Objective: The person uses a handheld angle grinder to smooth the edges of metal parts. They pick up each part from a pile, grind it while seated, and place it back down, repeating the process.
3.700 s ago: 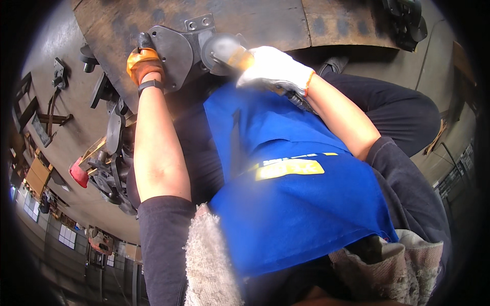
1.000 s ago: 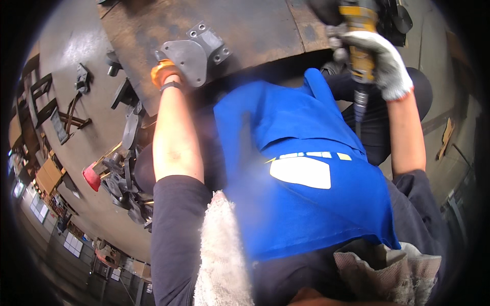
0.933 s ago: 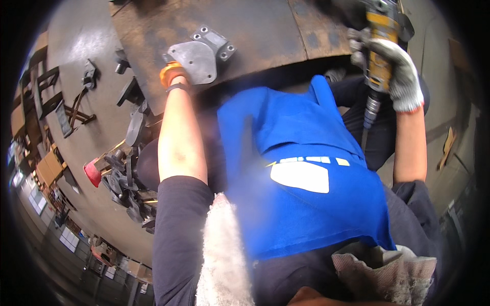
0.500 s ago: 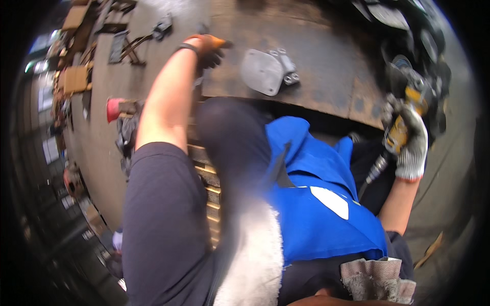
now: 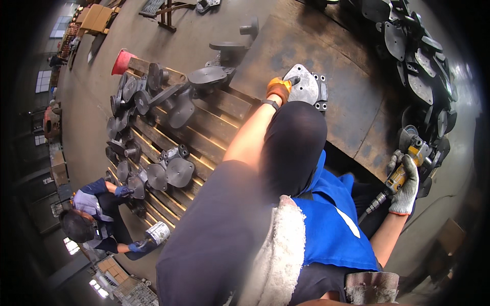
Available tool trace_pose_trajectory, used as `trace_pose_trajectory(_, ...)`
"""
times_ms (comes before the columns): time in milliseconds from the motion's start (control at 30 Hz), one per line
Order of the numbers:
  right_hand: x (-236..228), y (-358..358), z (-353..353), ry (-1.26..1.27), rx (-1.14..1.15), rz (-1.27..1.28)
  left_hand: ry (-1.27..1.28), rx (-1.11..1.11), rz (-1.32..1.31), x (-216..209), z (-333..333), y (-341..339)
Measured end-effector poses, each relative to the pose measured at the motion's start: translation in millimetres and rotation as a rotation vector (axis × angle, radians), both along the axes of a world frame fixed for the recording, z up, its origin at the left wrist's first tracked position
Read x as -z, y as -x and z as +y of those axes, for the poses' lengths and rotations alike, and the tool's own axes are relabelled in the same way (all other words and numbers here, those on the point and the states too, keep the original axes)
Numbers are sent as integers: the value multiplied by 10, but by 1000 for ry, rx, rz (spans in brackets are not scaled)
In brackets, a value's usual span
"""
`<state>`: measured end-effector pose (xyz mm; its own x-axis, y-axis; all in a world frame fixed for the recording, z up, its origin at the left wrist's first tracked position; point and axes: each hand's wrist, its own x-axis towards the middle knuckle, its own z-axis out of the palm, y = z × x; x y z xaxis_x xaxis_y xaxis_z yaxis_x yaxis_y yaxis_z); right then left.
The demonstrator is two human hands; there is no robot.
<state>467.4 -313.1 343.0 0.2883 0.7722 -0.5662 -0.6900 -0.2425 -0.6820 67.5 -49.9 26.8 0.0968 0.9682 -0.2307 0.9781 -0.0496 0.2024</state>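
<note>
My left hand (image 5: 280, 87), in an orange and dark glove, is at the near-left edge of a grey metal flange plate (image 5: 301, 91). A dark fingertip lies on top of the plate, and the other fingers are partly hidden at its rim. The plate is joined to a block with round holes (image 5: 320, 92) on its right side, and the whole part lies on the steel tabletop (image 5: 352, 120). On the right, my right hand (image 5: 407, 186), in a white knit glove, is wrapped around a yellow angle grinder (image 5: 416, 153). The grinder's disc end points away from me, beside the table's right edge.
Many similar metal parts (image 5: 395, 41) are piled along the table's right side. To the left, a wooden pallet (image 5: 204, 143) carries more flange parts (image 5: 178, 172). Beyond it a co-worker (image 5: 94, 217) in gloves holds a light-coloured can (image 5: 158, 233). A red bucket (image 5: 122, 62) stands behind the pallet.
My left hand has moved right, from the table's left side onto the flange plate. The view has turned, showing the pallet and co-worker. My right hand keeps hold of the grinder.
</note>
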Motion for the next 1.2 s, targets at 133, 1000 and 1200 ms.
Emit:
trace_pose_trajectory(133, -40, -8, -52, 31, 25, -32, 116, -484, -482, -1095, -126, -431)
trace_pose_trajectory(1000, 69, -197, 109, -62, -254, -57, -74, -1213, 89, -2596, -2635, 3757)
trace_pose_trajectory(1200, 89, -127, 165, -27, -175, -4, 22, -1246, 107, -2305, -2711, 4317)
